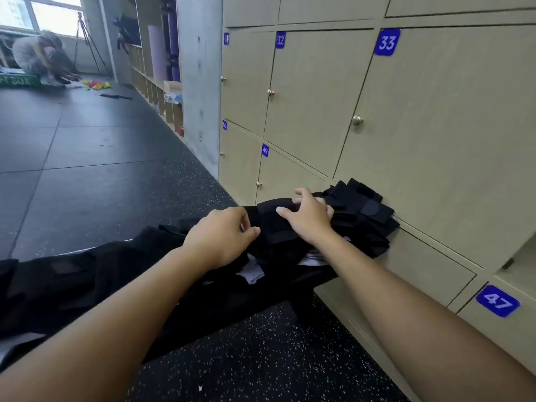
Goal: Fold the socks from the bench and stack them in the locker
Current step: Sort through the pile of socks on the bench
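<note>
Matt black cloth socks [359,210], wood-look lockers [435,140]

A wall of beige wooden locker doors [319,97] with round metal knobs and blue number plates [387,42] runs along the right. Beside it stands a grey concrete pillar [198,82], then open wooden cubbies [153,88]. Dark speckled rubber flooring [87,146] stretches toward a bright window [43,13].
</note>
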Demonstrator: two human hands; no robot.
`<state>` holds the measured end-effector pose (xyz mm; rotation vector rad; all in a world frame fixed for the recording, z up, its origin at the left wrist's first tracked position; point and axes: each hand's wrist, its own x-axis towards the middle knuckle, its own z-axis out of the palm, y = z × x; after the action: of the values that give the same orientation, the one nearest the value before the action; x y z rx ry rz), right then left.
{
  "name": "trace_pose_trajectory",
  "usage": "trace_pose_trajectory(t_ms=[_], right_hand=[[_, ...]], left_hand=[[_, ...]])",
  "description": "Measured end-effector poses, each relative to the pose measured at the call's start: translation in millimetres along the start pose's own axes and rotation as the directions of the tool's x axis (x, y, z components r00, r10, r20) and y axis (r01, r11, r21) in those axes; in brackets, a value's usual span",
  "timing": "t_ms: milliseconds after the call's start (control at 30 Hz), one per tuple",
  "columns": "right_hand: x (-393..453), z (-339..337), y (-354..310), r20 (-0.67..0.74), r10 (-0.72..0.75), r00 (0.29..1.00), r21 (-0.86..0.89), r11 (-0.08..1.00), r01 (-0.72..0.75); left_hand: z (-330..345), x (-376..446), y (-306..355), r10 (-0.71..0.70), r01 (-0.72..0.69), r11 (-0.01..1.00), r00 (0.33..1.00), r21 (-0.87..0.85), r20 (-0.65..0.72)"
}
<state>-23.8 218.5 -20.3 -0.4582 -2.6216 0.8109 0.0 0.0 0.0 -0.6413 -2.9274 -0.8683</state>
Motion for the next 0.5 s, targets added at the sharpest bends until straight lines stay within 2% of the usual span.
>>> trace_pose_trajectory(t_ms=[133, 200, 267, 367, 500], right_hand=[[5.3, 8.5, -11.0, -0.063, -0.056, 0.996, -0.069, 0.996, 0.052], [7.8, 9.9, -17.0, -0.072, -0.04, 0.997, -0.038, 0.999, 0.037], [15.5, 5.7, -18.6, -0.02, 0.021, 1.0, 0.135, 0.991, -0.018], [14.8, -17.7, -15.7, 0.064, 0.088, 0.994, 0.48, 0.871, -0.108], [-13.4, -70.2, 9.5, 0.042, 0.085, 0.996, 0.645, 0.758, -0.091]], left_hand=[[3.0, 16.7, 2.4, -0.012, 0.013, 1.0, 1.0, 0.026, -0.002], [3.7, 25.2, 0.1, -0.008, 0.008, 1.0, 1.0, 0.013, -0.001], [3.1, 32.0, -3.0, -0.005, 0.005, 1.0, 1.0, 0.016, 0.001], [3.8, 41.7, -3.1, 0.024, -0.024, 0.999, 1.0, 0.04, -0.012], [3.6, 47.2, 13.9, 0.067, -0.067, 0.998, 0.997, 0.021, -0.028]])
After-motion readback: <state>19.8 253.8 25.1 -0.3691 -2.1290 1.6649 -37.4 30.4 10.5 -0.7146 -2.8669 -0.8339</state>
